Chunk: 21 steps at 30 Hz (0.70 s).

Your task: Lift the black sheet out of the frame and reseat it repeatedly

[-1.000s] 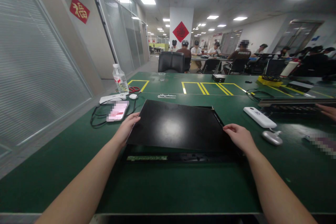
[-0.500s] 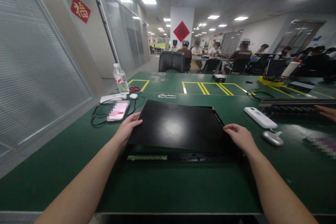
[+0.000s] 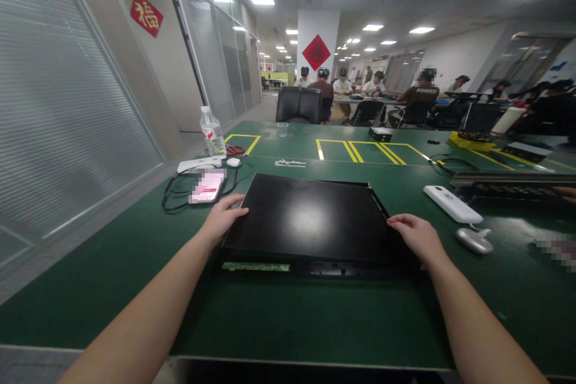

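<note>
A flat black panel (image 3: pixel 310 216) lies on top of a black chassis (image 3: pixel 315 268) in the middle of the green table (image 3: pixel 279 324). A green circuit strip (image 3: pixel 255 266) shows under the panel's near edge. My left hand (image 3: pixel 222 218) grips the panel's left edge, fingers curled over it. My right hand (image 3: pixel 416 235) grips the right edge the same way. The panel's near edge sits a little above the chassis.
Left of the panel lie a phone (image 3: pixel 206 187), a black cable (image 3: pixel 173 198), a white device (image 3: pixel 199 164) and a water bottle (image 3: pixel 212 132). On the right sit a white remote-like box (image 3: pixel 452 204) and a grey mouse-like object (image 3: pixel 474 240). Seated people fill the far tables.
The panel's near edge has come down closer to the chassis. Both hands stay on its side edges. The camera has tilted slightly.
</note>
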Tool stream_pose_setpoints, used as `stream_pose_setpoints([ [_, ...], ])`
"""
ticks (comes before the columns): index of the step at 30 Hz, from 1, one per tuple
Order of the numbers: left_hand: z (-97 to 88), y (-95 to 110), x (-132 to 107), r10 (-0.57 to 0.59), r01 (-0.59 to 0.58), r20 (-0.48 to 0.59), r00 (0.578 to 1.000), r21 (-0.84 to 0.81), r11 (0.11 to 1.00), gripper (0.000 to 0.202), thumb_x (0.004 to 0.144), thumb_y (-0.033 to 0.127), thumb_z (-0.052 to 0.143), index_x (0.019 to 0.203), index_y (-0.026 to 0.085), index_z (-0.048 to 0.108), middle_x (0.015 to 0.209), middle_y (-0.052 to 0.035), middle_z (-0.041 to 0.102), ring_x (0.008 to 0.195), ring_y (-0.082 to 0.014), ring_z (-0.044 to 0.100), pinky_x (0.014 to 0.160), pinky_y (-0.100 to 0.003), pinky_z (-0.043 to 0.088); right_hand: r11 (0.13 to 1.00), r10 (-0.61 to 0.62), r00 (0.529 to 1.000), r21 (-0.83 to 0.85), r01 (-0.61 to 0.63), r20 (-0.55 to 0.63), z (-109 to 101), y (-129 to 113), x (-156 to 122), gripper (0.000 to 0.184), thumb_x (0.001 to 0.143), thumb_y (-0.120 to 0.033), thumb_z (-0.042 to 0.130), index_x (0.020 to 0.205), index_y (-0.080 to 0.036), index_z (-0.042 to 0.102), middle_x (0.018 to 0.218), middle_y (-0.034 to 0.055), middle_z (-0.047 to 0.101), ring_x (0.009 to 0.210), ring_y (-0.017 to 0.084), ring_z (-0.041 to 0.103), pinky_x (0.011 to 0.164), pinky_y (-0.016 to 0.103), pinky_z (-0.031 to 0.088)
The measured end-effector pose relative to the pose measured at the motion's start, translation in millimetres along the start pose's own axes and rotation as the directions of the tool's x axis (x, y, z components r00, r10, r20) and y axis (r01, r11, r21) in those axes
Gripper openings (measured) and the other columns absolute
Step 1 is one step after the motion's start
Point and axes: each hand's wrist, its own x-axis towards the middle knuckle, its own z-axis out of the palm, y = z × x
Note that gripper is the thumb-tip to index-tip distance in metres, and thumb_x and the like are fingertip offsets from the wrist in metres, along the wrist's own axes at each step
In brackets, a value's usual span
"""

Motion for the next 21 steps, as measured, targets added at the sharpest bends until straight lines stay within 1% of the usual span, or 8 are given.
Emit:
stream_pose_setpoints([
  [2,-1.8,-4,2,-0.003,0.002,0.008,1.000,0.071,0.997,0.039,0.047,0.023,0.080,0.086,0.020,0.077,0.126,-0.0106,0.069,0.119,-0.0350,0.060,0.101,-0.044,0.046,1.000,0.001,1.000,0.002,-0.001,-0.001,0,0,0,0.024,0.069,-0.040,0.060,0.079,-0.025,0.076,0.083,0.0041,0.075,0.082,0.023,0.066,0.072,0.033,0.045],
  [5,-4.2,-8,5,0.048,-0.051,0.019,0.999,0.187,0.981,0.036,0.050,0.025,0.080,0.085,0.020,0.077,0.131,-0.0099,0.066,0.123,-0.0342,0.057,0.104,-0.042,0.042,1.000,0.005,1.000,0.010,-0.005,-0.002,0,0,0,0.024,0.068,-0.040,0.060,0.078,-0.025,0.076,0.084,0.0039,0.075,0.083,0.023,0.066,0.073,0.033,0.045],
  [10,-6.5,-16,10,0.127,-0.140,0.061,0.990,0.358,0.923,0.038,0.055,0.032,0.078,0.091,0.020,0.077,0.137,-0.0113,0.061,0.129,-0.0359,0.052,0.111,-0.045,0.035,1.000,0.023,1.000,0.021,-0.023,0.009,-1,-1,0,0.023,0.068,-0.039,0.061,0.078,-0.025,0.076,0.086,0.0034,0.076,0.086,0.024,0.067,0.075,0.034,0.044],
  [14,-6.4,-18,11,0.152,-0.177,0.092,0.984,0.422,0.889,0.035,0.056,0.034,0.077,0.089,0.020,0.076,0.136,-0.0125,0.060,0.129,-0.0355,0.052,0.111,-0.045,0.036,0.999,0.009,1.000,0.034,-0.009,-0.002,-1,-1,0,0.024,0.068,-0.040,0.060,0.077,-0.025,0.076,0.086,0.0041,0.076,0.086,0.025,0.067,0.074,0.035,0.044],
  [18,-5.1,-16,9,0.190,-0.228,0.126,0.974,0.486,0.844,0.033,0.055,0.033,0.077,0.084,0.018,0.075,0.133,-0.0149,0.061,0.128,-0.0358,0.053,0.111,-0.046,0.035,0.999,0.010,1.000,0.046,-0.010,0.000,0,-1,0,0.024,0.067,-0.040,0.060,0.076,-0.024,0.076,0.084,0.0043,0.076,0.086,0.025,0.067,0.073,0.035,0.044],
  [21,-4.3,-15,8,0.208,-0.248,0.135,0.969,0.532,0.809,0.035,0.056,0.034,0.075,0.086,0.017,0.074,0.132,-0.0167,0.061,0.128,-0.0367,0.053,0.112,-0.047,0.035,0.999,0.020,1.000,0.051,-0.020,0.002,1,-1,0,0.023,0.067,-0.040,0.059,0.075,-0.024,0.075,0.083,0.0043,0.076,0.086,0.025,0.066,0.073,0.034,0.043],
])
